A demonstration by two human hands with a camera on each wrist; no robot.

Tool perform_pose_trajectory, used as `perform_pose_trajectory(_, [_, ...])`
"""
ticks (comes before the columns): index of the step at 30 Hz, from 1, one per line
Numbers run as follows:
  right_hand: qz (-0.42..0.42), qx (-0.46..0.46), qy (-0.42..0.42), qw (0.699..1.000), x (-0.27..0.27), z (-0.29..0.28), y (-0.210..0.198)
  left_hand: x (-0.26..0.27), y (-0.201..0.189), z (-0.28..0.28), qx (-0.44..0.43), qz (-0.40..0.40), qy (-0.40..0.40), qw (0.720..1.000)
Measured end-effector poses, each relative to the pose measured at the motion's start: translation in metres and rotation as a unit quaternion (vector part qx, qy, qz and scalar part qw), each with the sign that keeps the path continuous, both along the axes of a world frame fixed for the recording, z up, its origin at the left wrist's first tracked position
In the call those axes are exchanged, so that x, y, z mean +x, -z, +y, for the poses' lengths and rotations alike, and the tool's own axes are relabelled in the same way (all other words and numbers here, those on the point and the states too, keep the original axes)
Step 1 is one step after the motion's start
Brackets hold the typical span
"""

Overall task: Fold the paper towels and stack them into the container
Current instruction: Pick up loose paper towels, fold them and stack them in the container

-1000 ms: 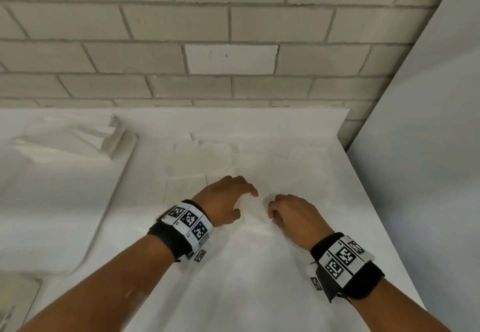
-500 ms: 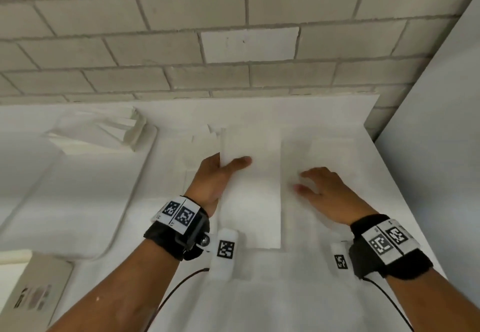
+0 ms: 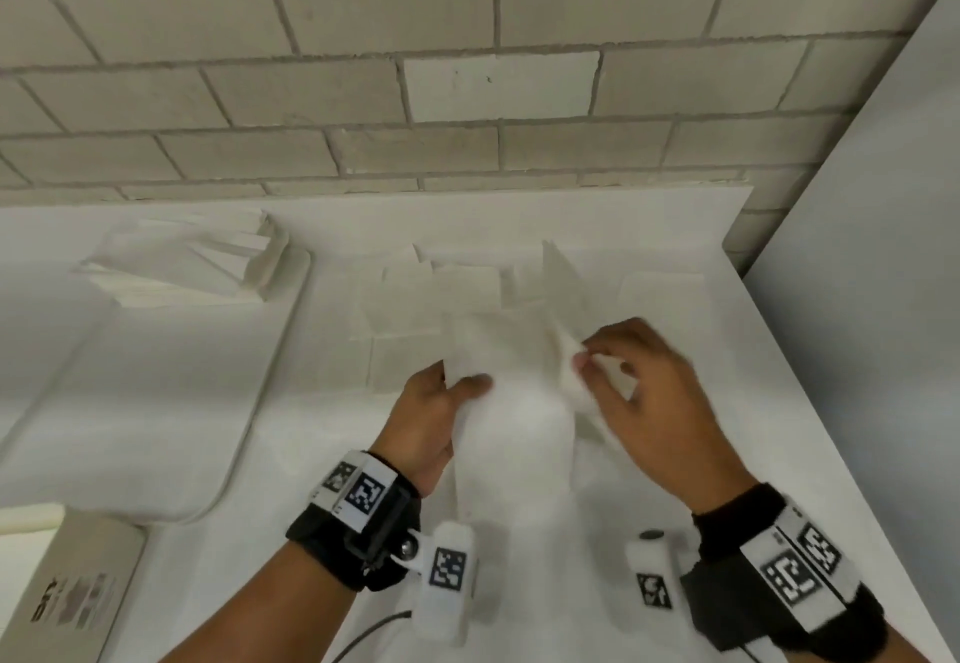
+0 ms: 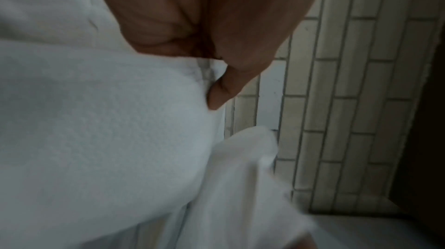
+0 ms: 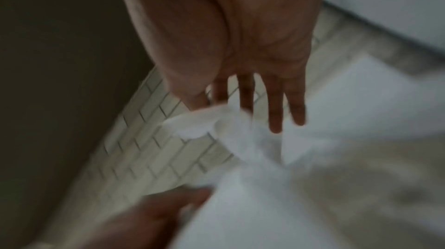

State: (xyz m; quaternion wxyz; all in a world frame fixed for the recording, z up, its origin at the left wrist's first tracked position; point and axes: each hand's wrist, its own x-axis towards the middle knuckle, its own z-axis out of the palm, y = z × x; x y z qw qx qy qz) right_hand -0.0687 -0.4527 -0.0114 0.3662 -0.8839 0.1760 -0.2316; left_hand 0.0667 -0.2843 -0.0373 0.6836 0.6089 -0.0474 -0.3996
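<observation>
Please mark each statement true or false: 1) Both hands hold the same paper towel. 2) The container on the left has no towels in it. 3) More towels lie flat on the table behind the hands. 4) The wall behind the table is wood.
1) True: the left hand and the right hand each pinch a side of the lifted paper towel.
2) False: the container already holds folded towels at its far end.
3) True: flat towels lie on the table.
4) False: the wall is brick.

Blk wristbands (image 3: 358,538) w/ b&w markers
</observation>
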Motion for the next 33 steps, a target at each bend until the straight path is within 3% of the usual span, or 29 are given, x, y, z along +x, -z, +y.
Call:
perform_pose_trajectory(2, [0.005, 0.101, -0.068, 0.993, -0.002, 0.028, -0.003, -0.012, -0.004, -0.004, -0.019, -0.023, 0.009, 1.0])
perform_pose_trajectory(6, [-0.041, 0.226, 0.073, 0.971, -0.006, 0.036, 0.006, -0.026, -0.012, -0.001, -0.075, -0.039, 0.024, 0.996])
perform_pose_trajectory(9, [0.01, 0.464, 0.057, 0.884, -0.009, 0.028, 0.001, -0.03, -0.012, 0.006, -0.083, -0.085, 0.028, 0.993])
perform_pose_trajectory(11, [0.013, 0.527, 0.014, 0.85, -0.012, 0.025, -0.003, -0.03, -0.01, 0.009, -0.066, -0.117, -0.001, 0.991])
perform_pose_trajectory(13, [0.008, 0.507, 0.01, 0.862, -0.013, 0.027, -0.004, -0.028, -0.01, 0.012, -0.051, -0.114, -0.038, 0.991])
perform_pose_trajectory(16, [0.017, 0.427, 0.041, 0.903, -0.015, 0.027, 0.003, -0.024, -0.011, 0.015, -0.033, -0.082, -0.075, 0.993])
perform_pose_trajectory(19, [0.041, 0.389, 0.039, 0.92, -0.018, 0.024, 0.008, -0.019, -0.007, 0.019, 0.009, -0.051, -0.091, 0.995])
perform_pose_trajectory(21, [0.04, 0.391, 0.025, 0.919, -0.018, 0.026, 0.005, -0.018, -0.007, 0.02, 0.031, -0.007, -0.073, 0.997])
perform_pose_trajectory(24, [0.027, 0.393, 0.009, 0.919, -0.014, 0.039, 0.001, -0.025, -0.015, 0.019, -0.03, 0.074, -0.032, 0.996])
perform_pose_trajectory(28, [0.074, 0.343, -0.017, 0.936, -0.009, 0.063, 0.007, -0.041, -0.02, 0.012, -0.052, 0.022, 0.003, 0.998])
perform_pose_trajectory(33, [0.139, 0.406, -0.039, 0.903, -0.014, 0.065, 0.0, -0.032, -0.023, 0.021, -0.062, 0.031, -0.033, 0.997])
